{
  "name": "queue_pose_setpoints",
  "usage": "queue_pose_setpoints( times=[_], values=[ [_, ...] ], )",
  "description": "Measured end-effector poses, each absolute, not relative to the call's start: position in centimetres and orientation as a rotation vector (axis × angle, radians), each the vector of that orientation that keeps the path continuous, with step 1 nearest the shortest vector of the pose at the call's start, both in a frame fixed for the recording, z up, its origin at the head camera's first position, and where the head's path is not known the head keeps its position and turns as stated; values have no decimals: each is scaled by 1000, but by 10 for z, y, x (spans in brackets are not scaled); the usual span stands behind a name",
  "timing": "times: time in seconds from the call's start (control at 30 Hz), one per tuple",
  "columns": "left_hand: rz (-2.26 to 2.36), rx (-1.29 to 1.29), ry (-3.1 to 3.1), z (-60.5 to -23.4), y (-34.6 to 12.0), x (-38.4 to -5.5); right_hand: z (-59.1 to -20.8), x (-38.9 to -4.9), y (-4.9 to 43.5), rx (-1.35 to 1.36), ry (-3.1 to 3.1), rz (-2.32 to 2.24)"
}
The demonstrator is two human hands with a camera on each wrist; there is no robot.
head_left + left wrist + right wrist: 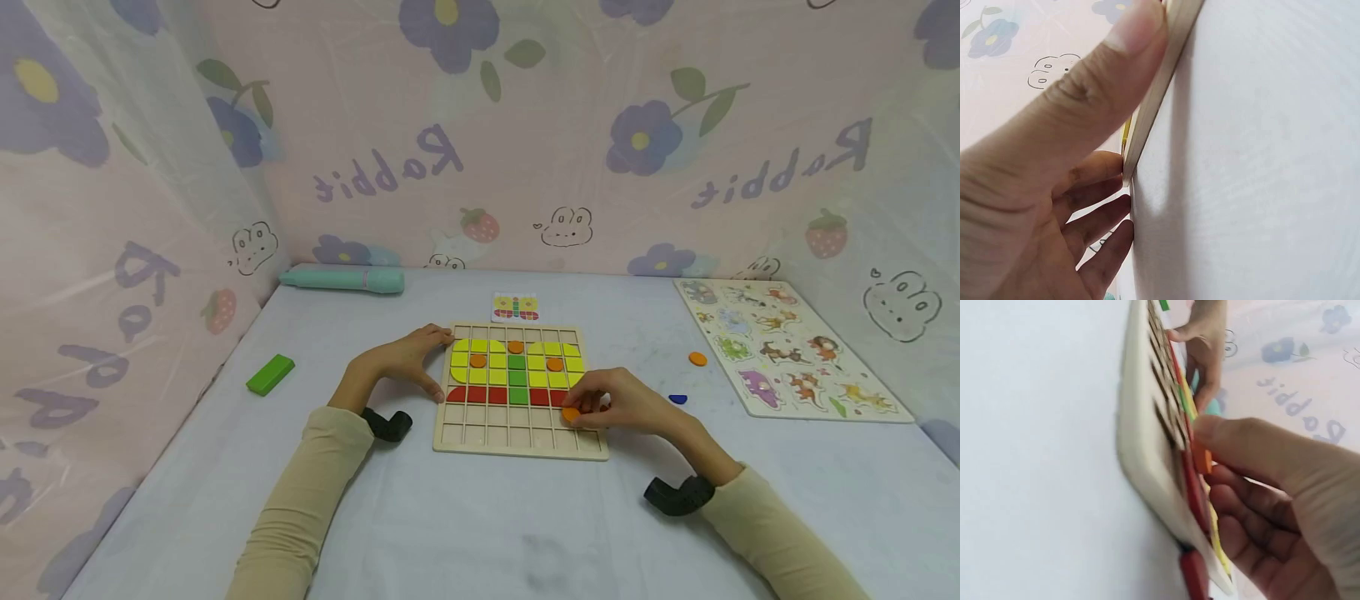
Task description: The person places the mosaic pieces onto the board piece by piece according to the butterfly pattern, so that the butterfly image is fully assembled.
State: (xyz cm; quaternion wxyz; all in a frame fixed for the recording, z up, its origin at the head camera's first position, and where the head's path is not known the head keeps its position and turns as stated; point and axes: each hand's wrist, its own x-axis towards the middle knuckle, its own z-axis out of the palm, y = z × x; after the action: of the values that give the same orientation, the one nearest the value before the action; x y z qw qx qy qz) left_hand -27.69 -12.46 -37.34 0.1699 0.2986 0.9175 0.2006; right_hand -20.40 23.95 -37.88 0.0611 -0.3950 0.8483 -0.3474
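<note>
A wooden grid board (480, 435) lies flat, its cells partly filled with yellow, green, red and orange pieces. My right hand (626, 404) is over the board's lower right part. Between its thumb and fingers it pinches an orange disc (1202, 456), close beside the red row. A red piece (1194, 575) shows by the board's edge, mostly hidden by that hand in the head view. At the left side, my left hand (401, 358) touches the board's edge, thumb (1138, 31) and fingertips spread apart along it. A small pattern card (515, 307) lies just behind the board.
On the right lie a board of animal pictures (802, 350), another orange disc (697, 358) and a blue half-round piece (678, 399). A green block (271, 374) is at left, with a teal pen-shaped case (345, 279) at the back. Printed cloth walls enclose the table.
</note>
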Motion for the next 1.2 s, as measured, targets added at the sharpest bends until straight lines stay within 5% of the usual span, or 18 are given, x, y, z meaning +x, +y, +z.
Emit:
queue_pose_setpoints(
  times=[1.2],
  values=[
    [579,860,2595,-372,-126,-277,-378,-210,251,-1141,2784,-1039]
  ],
)
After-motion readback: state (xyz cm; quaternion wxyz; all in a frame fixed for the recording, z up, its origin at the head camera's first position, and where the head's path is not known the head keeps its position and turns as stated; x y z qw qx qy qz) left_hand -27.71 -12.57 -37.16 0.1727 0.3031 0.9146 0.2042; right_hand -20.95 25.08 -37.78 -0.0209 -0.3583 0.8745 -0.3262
